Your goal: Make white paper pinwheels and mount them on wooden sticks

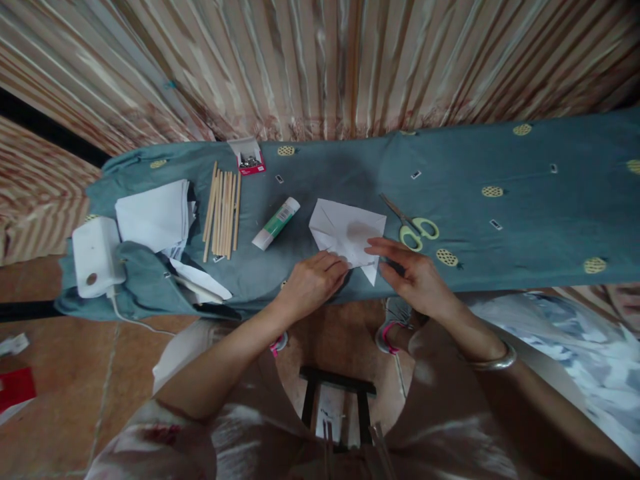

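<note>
A folded white paper [345, 230] lies on the teal cloth-covered table [525, 220] near its front edge. My left hand [313, 283] presses on the paper's lower left part with its fingers curled together. My right hand [413, 273] holds down the lower right edge, its fingers stretched flat across the paper. Yellow-handled scissors [415, 227] lie just right of the paper. A green and white glue stick [276, 223] lies to its left.
Several wooden sticks [223, 213] lie left of the glue stick. A stack of white paper [155, 217] and a white box [95, 257] with a cord sit at the left end. A small red box of pins [249, 159] is at the back. Striped curtain behind.
</note>
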A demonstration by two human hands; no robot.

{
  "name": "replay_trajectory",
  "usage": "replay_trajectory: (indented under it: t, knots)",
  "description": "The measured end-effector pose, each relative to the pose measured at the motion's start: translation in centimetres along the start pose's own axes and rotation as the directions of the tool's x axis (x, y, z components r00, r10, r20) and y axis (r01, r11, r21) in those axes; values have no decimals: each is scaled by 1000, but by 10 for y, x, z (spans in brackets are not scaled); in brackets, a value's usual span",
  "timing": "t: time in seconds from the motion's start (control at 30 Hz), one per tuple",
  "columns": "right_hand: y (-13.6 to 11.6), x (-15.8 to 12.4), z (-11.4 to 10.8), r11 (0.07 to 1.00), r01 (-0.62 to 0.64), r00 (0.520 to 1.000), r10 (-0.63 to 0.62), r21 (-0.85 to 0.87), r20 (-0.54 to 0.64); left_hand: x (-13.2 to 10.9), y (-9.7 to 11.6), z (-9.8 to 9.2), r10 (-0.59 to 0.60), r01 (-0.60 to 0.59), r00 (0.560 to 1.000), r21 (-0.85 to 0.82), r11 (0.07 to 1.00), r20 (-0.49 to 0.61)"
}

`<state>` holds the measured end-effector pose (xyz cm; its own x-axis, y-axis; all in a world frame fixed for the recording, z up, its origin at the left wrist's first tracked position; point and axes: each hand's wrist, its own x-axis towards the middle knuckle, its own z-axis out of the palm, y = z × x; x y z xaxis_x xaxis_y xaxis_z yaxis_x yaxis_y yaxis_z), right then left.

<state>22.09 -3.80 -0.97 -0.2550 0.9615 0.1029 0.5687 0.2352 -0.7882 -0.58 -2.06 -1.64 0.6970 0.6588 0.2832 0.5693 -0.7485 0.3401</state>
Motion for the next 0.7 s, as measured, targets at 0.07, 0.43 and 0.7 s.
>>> replay_trajectory:
  t: [0.07,0.43,0.7]
  knots:
    - [-1,0,1,997,-19,999,15,79,52,-2,3,-1,-26,25,1000,-81,996,-5]
    - [-9,7,26,999,19,997,-22,-42,-73,-9,6,0,-128,123,992,-263,957,-3]
    - [-14,11,33,984,16,987,-44,-180,-155,-6,1,4,-168,141,985,-385,912,-36]
